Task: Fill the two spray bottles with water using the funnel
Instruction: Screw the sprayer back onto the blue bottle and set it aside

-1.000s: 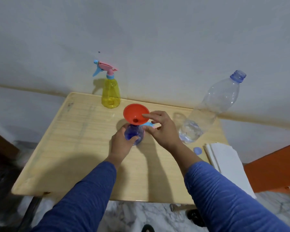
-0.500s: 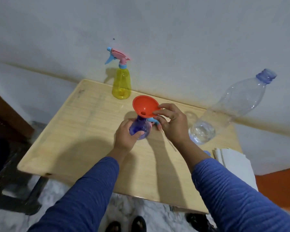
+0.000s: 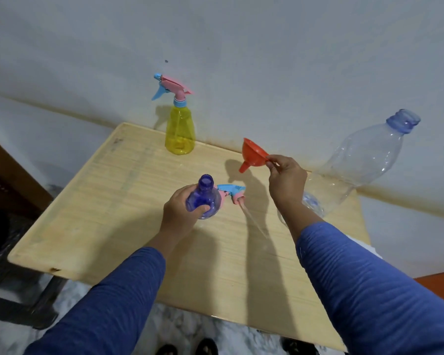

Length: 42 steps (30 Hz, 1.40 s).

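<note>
Left hand (image 3: pixel 182 211) is gripping the blue spray bottle (image 3: pixel 203 198); right hand (image 3: pixel 286 179) is pinching the orange funnel (image 3: pixel 253 154) in the air.

The left hand is wrapping its fingers and thumb around the blue bottle's round body, which is standing on the wooden table (image 3: pixel 92 208) with its neck open and uncapped. The right hand is holding the funnel by its rim between thumb and fingertips, up and to the right of the left hand, clear of the bottle, its spout tilting down to the left. Between the two hands, the bottle's detached spray head (image 3: pixel 231 192) is lying on the table with its dip tube trailing toward the person. Beyond the left hand, the yellow spray bottle (image 3: pixel 180 131) is standing capped near the wall. Just right of the right hand, a large clear water bottle (image 3: pixel 364 160) is standing uncapped.
</note>
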Motion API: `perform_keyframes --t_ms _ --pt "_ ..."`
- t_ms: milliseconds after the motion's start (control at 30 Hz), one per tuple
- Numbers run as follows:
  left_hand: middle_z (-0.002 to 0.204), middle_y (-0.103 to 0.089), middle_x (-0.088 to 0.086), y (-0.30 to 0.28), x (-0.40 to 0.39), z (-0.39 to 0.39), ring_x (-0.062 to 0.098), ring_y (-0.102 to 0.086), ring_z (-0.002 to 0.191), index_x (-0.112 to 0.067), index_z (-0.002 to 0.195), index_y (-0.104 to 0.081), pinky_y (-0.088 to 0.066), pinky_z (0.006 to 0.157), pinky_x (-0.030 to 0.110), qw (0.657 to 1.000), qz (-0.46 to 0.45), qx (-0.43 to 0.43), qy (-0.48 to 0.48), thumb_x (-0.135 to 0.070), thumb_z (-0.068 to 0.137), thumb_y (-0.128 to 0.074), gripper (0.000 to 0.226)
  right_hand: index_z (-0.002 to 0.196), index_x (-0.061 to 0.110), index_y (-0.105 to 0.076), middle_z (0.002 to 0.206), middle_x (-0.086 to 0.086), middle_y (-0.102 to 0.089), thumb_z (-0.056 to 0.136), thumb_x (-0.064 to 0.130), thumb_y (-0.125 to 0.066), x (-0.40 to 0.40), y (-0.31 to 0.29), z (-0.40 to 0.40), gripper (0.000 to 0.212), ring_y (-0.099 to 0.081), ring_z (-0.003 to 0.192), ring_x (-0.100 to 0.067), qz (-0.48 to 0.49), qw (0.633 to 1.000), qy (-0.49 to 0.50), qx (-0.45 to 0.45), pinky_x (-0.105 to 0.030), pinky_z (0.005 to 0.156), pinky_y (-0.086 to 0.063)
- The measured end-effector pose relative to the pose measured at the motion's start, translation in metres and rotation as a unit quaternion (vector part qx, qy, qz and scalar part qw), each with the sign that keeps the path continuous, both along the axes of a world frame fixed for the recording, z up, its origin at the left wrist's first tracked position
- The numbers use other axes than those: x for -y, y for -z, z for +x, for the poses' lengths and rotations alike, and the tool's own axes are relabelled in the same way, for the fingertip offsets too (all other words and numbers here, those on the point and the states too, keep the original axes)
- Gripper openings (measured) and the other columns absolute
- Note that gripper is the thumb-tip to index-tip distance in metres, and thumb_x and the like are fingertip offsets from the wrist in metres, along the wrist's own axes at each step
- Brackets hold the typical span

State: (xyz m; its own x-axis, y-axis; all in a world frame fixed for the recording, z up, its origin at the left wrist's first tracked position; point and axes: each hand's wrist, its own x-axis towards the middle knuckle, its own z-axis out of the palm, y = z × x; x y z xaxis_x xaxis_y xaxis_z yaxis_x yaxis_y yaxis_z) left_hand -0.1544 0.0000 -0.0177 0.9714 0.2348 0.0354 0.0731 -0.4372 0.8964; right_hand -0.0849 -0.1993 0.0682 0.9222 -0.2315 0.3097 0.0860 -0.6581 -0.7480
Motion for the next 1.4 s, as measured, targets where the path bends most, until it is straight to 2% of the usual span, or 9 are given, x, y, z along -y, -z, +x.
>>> perform_keyframes --t_ms 167,267,567,667,767,900,1067,1267,1400 --pt "0.101 -0.053 -0.013 -0.006 0.000 0.001 0.009 -0.051 0.089 -0.018 0.116 -0.060 -0.034 0.066 0.006 0.998 0.054 -0.009 0.012 -0.020 0.076 -0.075 0.042 0.108 0.014 -0.069 0.104 -0.009 -0.069 0.094 0.010 -0.050 0.010 0.030 0.021 0.024 -0.058 0.086 -0.019 0.029 0.990 0.067 -0.118 -0.021 0.076 -0.037" --pt "0.105 -0.054 -0.014 -0.004 0.001 0.002 0.010 -0.053 0.093 -0.023 0.117 -0.059 -0.037 0.070 0.014 0.999 0.038 -0.016 0.011 -0.031 0.075 -0.075 0.046 0.110 0.014 -0.068 0.104 -0.009 -0.068 0.095 0.010 -0.047 0.013 0.045 0.032 0.026 -0.051 0.081 -0.016 0.027 0.982 0.094 -0.160 -0.022 0.074 -0.036" --pt "0.113 -0.054 -0.015 0.000 0.002 0.003 0.010 -0.055 0.104 -0.024 0.122 -0.058 -0.043 0.086 0.024 0.999 0.008 -0.033 -0.013 -0.020 0.076 -0.077 0.050 0.115 0.011 -0.064 0.108 -0.015 -0.066 0.095 0.008 -0.043 0.009 0.062 0.040 0.029 -0.061 0.099 -0.030 0.020 0.974 0.100 -0.201 -0.032 0.080 -0.044" --pt "0.112 -0.054 -0.015 -0.001 0.002 0.003 0.011 -0.056 0.103 -0.024 0.122 -0.058 -0.042 0.084 0.023 0.999 0.013 -0.032 -0.010 -0.020 0.076 -0.077 0.050 0.135 0.015 -0.049 0.125 -0.014 -0.057 0.093 0.004 -0.042 0.008 0.058 0.036 0.044 -0.055 0.112 -0.029 -0.001 0.971 0.093 -0.221 -0.032 0.088 -0.042" --pt "0.112 -0.054 -0.015 -0.002 0.002 0.002 0.011 -0.056 0.103 -0.025 0.122 -0.058 -0.043 0.085 0.023 0.999 0.013 -0.033 -0.007 -0.021 0.076 -0.076 0.050 0.138 0.016 -0.036 0.127 -0.011 -0.046 0.094 0.012 -0.043 0.000 0.054 0.022 0.044 -0.052 0.104 -0.026 -0.007 0.976 0.104 -0.192 -0.032 0.081 -0.039" --pt "0.112 -0.055 -0.014 -0.002 0.002 0.002 0.011 -0.055 0.103 -0.024 0.122 -0.058 -0.042 0.084 0.022 1.000 0.006 -0.026 -0.004 -0.020 0.076 -0.077 0.050 0.117 0.011 -0.046 0.114 -0.010 -0.053 0.087 0.031 -0.056 -0.018 0.063 0.003 0.037 -0.056 0.101 -0.028 -0.020 0.983 0.084 -0.160 -0.037 0.081 -0.048" --pt "0.112 -0.054 -0.015 -0.001 0.002 0.002 0.009 -0.054 0.102 -0.025 0.122 -0.058 -0.043 0.085 0.019 1.000 0.004 -0.019 0.000 -0.022 0.076 -0.077 0.050 0.117 0.010 -0.052 0.112 -0.010 -0.061 0.078 0.045 -0.067 -0.033 0.079 0.002 0.055 -0.057 0.106 -0.028 -0.071 0.958 0.003 -0.278 -0.036 0.085 -0.048" --pt "0.112 -0.055 -0.016 0.002 0.002 0.002 0.007 -0.054 0.101 -0.025 0.122 -0.058 -0.039 0.079 0.008 1.000 -0.006 -0.018 -0.005 -0.020 0.075 -0.078 0.051 0.113 0.006 -0.060 0.111 -0.012 -0.064 0.078 0.024 -0.068 -0.039 0.076 0.016 0.040 -0.062 0.101 -0.027 -0.028 0.935 0.019 -0.352 -0.028 0.073 -0.046" --pt "0.113 -0.055 -0.015 0.003 0.001 0.002 0.008 -0.054 0.103 -0.025 0.121 -0.058 -0.041 0.084 0.016 1.000 -0.007 -0.018 -0.004 -0.019 0.074 -0.078 0.051 0.118 0.007 -0.061 0.117 -0.011 -0.064 0.083 0.026 -0.067 -0.041 0.065 0.020 0.041 -0.058 0.110 -0.027 0.020 0.948 0.036 -0.315 -0.024 0.079 -0.040"
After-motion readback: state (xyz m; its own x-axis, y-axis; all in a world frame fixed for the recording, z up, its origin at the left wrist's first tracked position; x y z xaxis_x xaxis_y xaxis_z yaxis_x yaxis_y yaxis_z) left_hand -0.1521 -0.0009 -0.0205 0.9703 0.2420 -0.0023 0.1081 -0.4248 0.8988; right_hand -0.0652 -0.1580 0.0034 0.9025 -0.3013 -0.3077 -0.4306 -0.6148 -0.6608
